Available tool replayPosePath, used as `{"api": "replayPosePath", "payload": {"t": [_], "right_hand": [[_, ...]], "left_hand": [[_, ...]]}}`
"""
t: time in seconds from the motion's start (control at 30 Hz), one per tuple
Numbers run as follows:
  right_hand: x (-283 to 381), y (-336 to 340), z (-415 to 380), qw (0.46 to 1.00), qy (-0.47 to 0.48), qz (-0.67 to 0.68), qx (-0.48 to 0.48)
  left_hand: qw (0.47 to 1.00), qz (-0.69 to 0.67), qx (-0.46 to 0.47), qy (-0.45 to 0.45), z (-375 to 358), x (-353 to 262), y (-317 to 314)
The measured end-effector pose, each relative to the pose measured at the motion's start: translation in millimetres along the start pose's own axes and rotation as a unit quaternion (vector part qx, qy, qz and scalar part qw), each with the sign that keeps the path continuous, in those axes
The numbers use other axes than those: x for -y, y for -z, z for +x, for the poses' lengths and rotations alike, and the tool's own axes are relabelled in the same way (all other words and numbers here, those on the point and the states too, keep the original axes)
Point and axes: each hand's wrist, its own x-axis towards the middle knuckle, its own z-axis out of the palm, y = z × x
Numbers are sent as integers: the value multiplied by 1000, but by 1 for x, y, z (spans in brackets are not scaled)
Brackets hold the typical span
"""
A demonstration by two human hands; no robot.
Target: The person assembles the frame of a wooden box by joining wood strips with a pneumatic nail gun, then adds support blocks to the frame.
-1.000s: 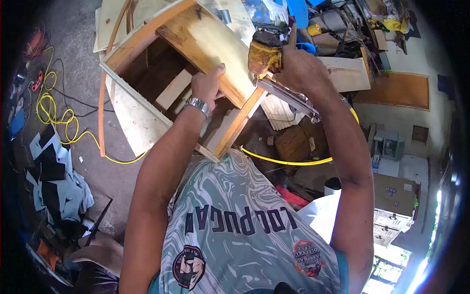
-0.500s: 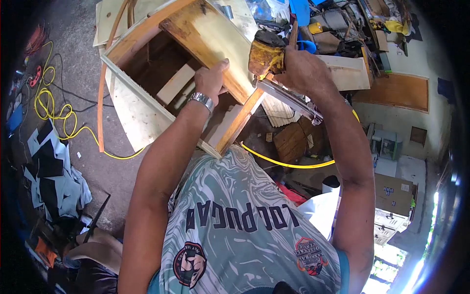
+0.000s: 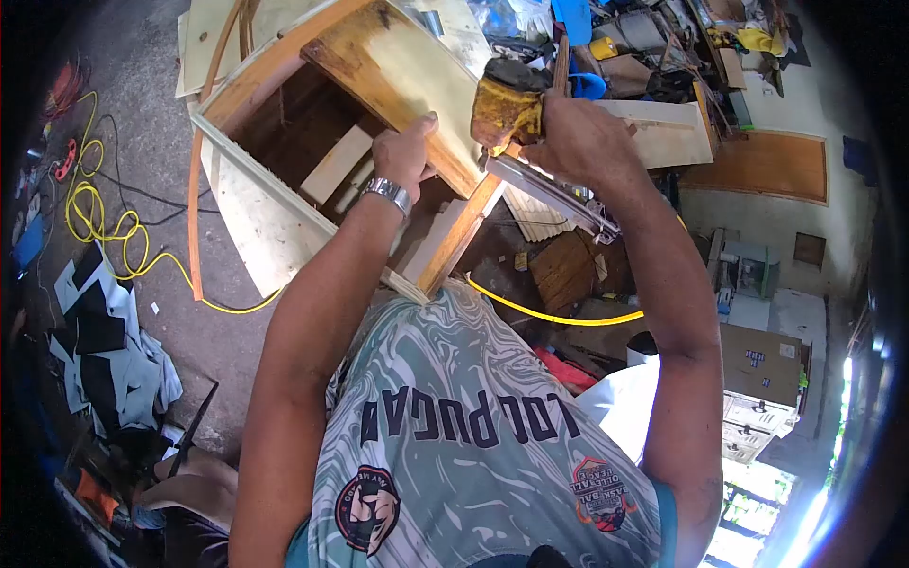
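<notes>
My right hand [image 3: 592, 142] is wrapped round the grip of an air nailer [image 3: 504, 112], with a worn yellow and black head and a long metal magazine slanting down to the right. Its nose sits right at the corner where the wooden parts of a cabinet meet. That cabinet [image 3: 263, 194] is a pale plywood box with an open front, tilted in front of my body. My left hand [image 3: 402, 156], with a metal watch at the wrist, is closed over the edge of a brown-stained wooden board [image 3: 374, 80] across the box.
A yellow hose [image 3: 559, 319] curves beside my body, and more yellow hose [image 3: 90, 208] lies coiled on the floor at left. Heaped scraps and tools [image 3: 644, 57] fill the far right. A cardboard box [image 3: 762, 360] stands at right; part of a person [image 3: 194, 492] shows at lower left.
The nailer and my right hand have shifted slightly left and up along the cabinet corner. My left hand keeps its hold on the board.
</notes>
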Motion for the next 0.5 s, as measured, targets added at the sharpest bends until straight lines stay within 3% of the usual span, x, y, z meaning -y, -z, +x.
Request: {"api": "replayPosePath", "payload": {"t": [0.2,0.3,0.43,0.5], "right_hand": [[14,7,-9,1000,-10,-3,3],[12,5,-8,1000,14,2,-19],[19,5,-10,1000,2,8,-8],[25,3,-11,1000,-5,13,-12]], "left_hand": [[1000,-3,-18,0,8,7,-1],[997,-70,13,-19,10,10,-2],[995,21,-25,-94,7,9,0],[996,26,-37,-74,-2,1,4]]}}
